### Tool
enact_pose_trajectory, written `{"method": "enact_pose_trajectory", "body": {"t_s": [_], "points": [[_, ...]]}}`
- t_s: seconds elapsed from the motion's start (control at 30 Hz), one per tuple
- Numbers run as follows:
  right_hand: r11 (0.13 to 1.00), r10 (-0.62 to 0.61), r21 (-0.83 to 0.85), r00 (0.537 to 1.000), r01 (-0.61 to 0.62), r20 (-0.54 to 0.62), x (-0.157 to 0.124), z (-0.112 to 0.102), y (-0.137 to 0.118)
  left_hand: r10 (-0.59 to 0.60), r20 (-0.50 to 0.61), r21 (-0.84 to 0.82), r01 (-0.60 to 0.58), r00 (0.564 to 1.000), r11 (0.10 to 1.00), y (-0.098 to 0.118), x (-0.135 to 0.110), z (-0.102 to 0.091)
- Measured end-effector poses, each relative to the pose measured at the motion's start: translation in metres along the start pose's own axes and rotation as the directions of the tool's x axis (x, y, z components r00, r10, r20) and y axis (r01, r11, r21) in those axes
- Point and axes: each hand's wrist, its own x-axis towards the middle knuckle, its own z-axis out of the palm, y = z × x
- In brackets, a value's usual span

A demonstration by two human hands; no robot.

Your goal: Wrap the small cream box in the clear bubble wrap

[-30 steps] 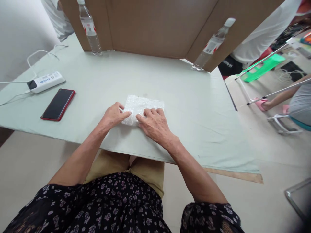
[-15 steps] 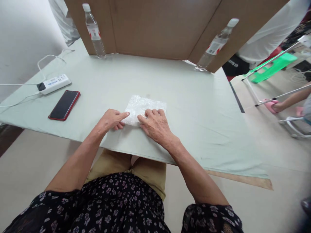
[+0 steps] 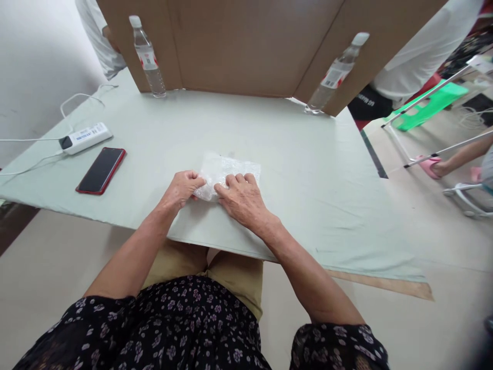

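A flattened piece of clear bubble wrap [image 3: 230,165], perhaps a pouch, lies on the cloth-covered table in front of me. My left hand [image 3: 184,187] pinches its near left corner between thumb and fingers, and that corner is slightly lifted. Over the near right part rests my right hand [image 3: 243,198], its fingers bent and pressed down on the plastic with the thumb by the near edge. Whether anything lies inside the wrap cannot be made out.
To the left lie a phone [image 3: 101,170] in a red case and a white power strip [image 3: 87,138] with cables. At the back stands a cardboard screen [image 3: 239,49], with a water bottle [image 3: 149,61] at its left and another bottle [image 3: 336,74] at its right. Other people are partly visible beyond.
My left thumb and fingers have closed on the wrap's left corner and bent it up a little. My right hand stays pressed on the wrap. The view has shifted slightly.
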Motion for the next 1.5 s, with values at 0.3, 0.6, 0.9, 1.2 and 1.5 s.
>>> {"method": "enact_pose_trajectory", "body": {"t_s": [0.3,0.6,0.9,1.2,1.5], "points": [[0.978,0.024,0.21,0.999,-0.015,-0.041,-0.017,-0.009,0.009,0.052,0.207,-0.023,-0.048,0.977,0.999,0.019,-0.007,0.02],[0.553,0.604,0.517,0.742,-0.653,0.291,-0.078,0.004,0.04,0.531,0.237,0.409,-0.579,0.813,0.705,-0.007,-0.009,0.022],[0.377,0.693,0.567,0.629,-0.732,0.352,-0.054,0.013,0.03,0.665,0.342,0.407,-0.743,0.664,0.532,-0.018,0.0,0.022],[0.33,0.679,0.577,0.613,-0.747,0.405,-0.058,0.012,0.019,0.692,0.4,0.379,-0.796,0.601,0.472,-0.02,0.003,0.02],[0.218,0.8,0.876,0.592,-0.431,0.092,-0.037,0.031,-0.002,0.628,0.468,0.449,-0.779,0.622,0.438,-0.015,0.005,0.023]]}}
